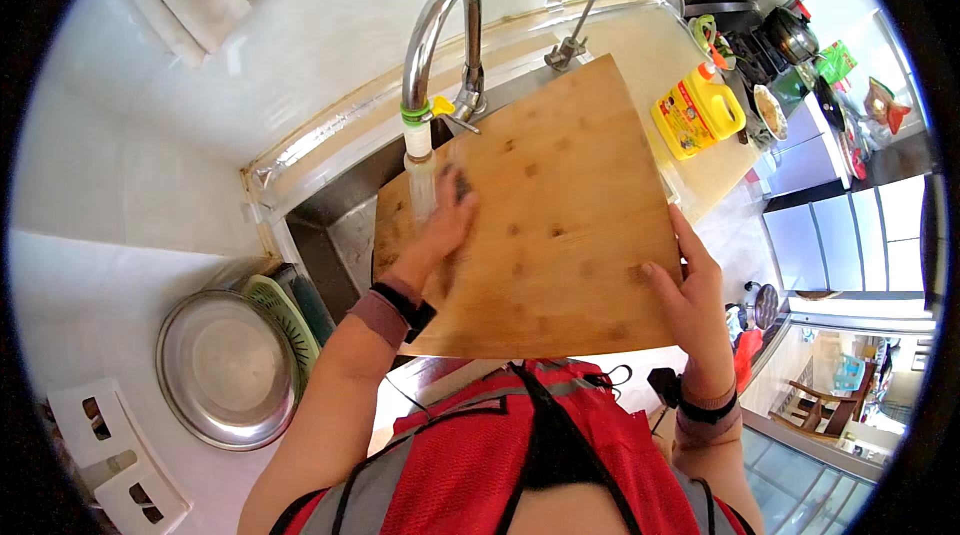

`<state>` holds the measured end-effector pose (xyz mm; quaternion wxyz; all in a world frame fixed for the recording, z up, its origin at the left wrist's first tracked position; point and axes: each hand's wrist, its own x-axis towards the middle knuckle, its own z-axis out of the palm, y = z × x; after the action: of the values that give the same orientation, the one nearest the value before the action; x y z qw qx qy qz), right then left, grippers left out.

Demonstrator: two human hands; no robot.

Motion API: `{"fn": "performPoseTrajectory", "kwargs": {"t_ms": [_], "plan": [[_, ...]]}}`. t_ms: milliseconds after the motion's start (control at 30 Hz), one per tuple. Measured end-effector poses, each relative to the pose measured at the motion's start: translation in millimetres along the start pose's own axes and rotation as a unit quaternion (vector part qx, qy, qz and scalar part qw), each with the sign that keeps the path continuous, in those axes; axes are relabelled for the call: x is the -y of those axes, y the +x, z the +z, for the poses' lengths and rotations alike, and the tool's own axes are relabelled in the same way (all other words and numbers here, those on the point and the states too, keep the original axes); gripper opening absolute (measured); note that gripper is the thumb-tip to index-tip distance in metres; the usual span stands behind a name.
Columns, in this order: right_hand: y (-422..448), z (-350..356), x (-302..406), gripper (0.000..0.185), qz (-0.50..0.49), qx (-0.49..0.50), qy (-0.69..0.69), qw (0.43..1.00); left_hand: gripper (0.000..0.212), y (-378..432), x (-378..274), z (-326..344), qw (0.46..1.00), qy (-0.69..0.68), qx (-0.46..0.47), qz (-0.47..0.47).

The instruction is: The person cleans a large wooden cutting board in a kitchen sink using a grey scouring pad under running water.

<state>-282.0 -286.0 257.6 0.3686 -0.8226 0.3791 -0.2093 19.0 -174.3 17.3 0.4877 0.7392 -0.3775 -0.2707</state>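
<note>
A large wooden cutting board (570,197) is tilted over the metal sink (349,235). My right hand (694,287) grips its right edge, thumb on top and fingers at the side. My left hand (442,223) lies against the board's left part, somewhat blurred; whether something dark at its fingertips is held or is a mark, I cannot tell. Beside that hand, water runs from the chrome faucet (420,77), which has a green ring and a yellow tab at its spout. My left palm is hidden.
A yellow detergent jug (697,114) stands on the counter (637,32) right of the board. Behind the board is a second thin metal tap (566,51). At the left are a round metal basin (225,370) and a green plastic basket (274,302). Pots and a stove lie farther right.
</note>
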Motion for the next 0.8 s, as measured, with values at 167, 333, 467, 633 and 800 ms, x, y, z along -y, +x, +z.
{"fn": "performPoseTrajectory", "kwargs": {"t_ms": [167,333,467,633,800], "plan": [[-3.2,-4.2,0.2,0.069,0.025,-0.005,0.007,1.000,0.067,-13.8,-67.1,26.8,0.975,0.073,0.096,0.189],[3.0,-1.3,4.4,0.068,-0.016,-0.006,-0.040,0.999,0.070,35.5,-7.8,14.0,0.996,0.028,0.017,0.079],[4.5,4.6,-1.2,0.067,0.008,-0.007,-0.012,1.000,0.070,38.1,-110.1,48.7,0.978,0.087,0.049,0.186],[-0.6,1.2,-1.6,0.065,0.028,-0.010,0.022,0.999,0.070,-71.2,-89.3,35.6,0.964,0.077,0.092,0.238],[-3.3,-3.3,0.6,0.065,0.060,-0.008,0.047,0.997,0.069,-104.4,73.8,-29.3,0.968,-0.008,-0.010,-0.251]]}}
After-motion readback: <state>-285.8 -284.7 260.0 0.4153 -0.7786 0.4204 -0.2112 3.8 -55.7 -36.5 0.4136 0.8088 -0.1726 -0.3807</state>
